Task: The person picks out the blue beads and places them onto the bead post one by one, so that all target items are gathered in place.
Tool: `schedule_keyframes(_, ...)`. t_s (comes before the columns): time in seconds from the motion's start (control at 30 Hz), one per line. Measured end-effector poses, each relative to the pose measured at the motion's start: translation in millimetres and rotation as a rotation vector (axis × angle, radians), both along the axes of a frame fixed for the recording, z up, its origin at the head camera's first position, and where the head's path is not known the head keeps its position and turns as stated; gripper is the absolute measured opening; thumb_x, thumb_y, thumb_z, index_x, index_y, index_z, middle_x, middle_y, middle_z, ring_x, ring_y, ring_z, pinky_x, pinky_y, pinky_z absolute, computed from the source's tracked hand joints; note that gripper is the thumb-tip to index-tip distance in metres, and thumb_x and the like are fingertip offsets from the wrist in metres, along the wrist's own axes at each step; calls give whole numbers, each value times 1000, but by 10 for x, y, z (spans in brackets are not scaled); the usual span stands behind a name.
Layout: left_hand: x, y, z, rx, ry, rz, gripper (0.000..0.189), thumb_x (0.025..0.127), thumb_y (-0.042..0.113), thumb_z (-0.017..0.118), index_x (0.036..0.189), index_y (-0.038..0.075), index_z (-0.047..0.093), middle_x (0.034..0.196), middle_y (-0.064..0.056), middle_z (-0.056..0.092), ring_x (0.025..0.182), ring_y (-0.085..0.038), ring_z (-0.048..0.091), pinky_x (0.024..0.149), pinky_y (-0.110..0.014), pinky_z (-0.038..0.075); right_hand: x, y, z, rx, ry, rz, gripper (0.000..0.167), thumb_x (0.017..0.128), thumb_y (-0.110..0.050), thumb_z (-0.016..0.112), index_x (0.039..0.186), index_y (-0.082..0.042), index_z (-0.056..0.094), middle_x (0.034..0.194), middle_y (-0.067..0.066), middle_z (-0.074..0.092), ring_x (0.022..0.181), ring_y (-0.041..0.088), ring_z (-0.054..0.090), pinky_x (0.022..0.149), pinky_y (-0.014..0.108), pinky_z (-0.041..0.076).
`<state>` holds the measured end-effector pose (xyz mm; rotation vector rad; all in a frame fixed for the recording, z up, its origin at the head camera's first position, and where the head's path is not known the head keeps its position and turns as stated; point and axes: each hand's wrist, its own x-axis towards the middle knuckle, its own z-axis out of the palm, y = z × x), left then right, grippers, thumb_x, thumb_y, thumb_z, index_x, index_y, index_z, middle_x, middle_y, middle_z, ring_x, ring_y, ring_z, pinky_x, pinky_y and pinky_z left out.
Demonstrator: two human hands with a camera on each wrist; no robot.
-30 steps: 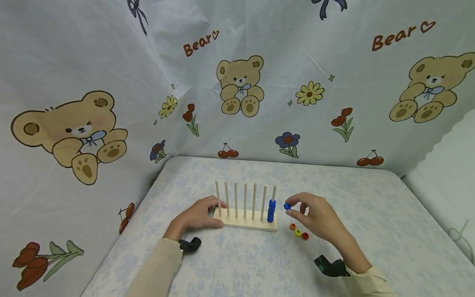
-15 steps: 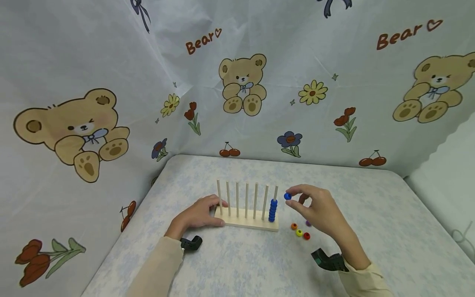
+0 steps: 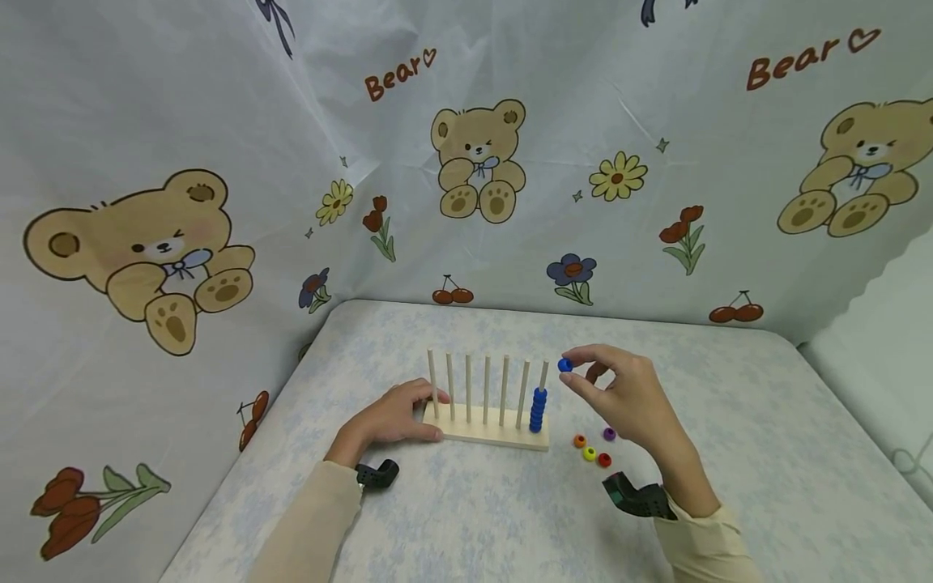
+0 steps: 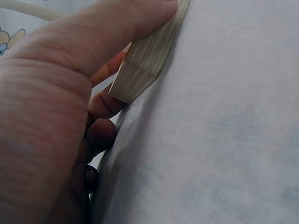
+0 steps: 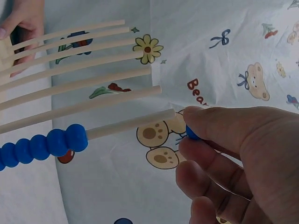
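Note:
A wooden pegboard [image 3: 496, 433] with several upright pegs stands mid-table in the head view. Blue beads [image 3: 538, 410] are stacked on its rightmost peg; the other pegs are bare. My left hand [image 3: 397, 417] grips the board's left end, and in the left wrist view the thumb lies along the wooden base [image 4: 147, 58]. Between thumb and forefinger my right hand [image 3: 619, 389] pinches a single blue bead [image 3: 565, 365], held just right of the rightmost peg's tip. In the right wrist view that bead [image 5: 191, 133] is mostly covered by the fingers, close to the peg end [image 5: 170, 114].
Loose on the table right of the board lie an orange bead [image 3: 579, 441], a yellow bead [image 3: 590, 454], a red bead [image 3: 604, 460] and a purple bead [image 3: 609, 434]. A bear-print cloth [image 3: 481, 259] hangs behind the table.
My right hand has risen with the blue bead, from beside the stack to the level of the peg's tip. The purple bead has come into sight. My left hand keeps its grip.

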<state>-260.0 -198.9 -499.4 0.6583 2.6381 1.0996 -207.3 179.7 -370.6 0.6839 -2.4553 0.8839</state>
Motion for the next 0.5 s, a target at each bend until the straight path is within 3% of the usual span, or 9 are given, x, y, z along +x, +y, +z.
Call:
schedule_keyframes(0.2,-11,5,14,3,0,-2,50,73,49,88,116,39,65,118,16,59,106,-13,55,95,-39,44,-40,-38,58,-27,25,-10,25,86,-20,81,110,-16,74,97,0,75,72,9,59,49,23,42)
schedule_keyframes(0.5,1,5,-5,1,-1,-4,52,73,50,87,118,38,64,119,14,59,104,-13,54,93,-38,44,-32,-86,21,-83,17,-17,24,87,-19,80,110,-15,74,99,1,74,72,8,57,49,23,41)
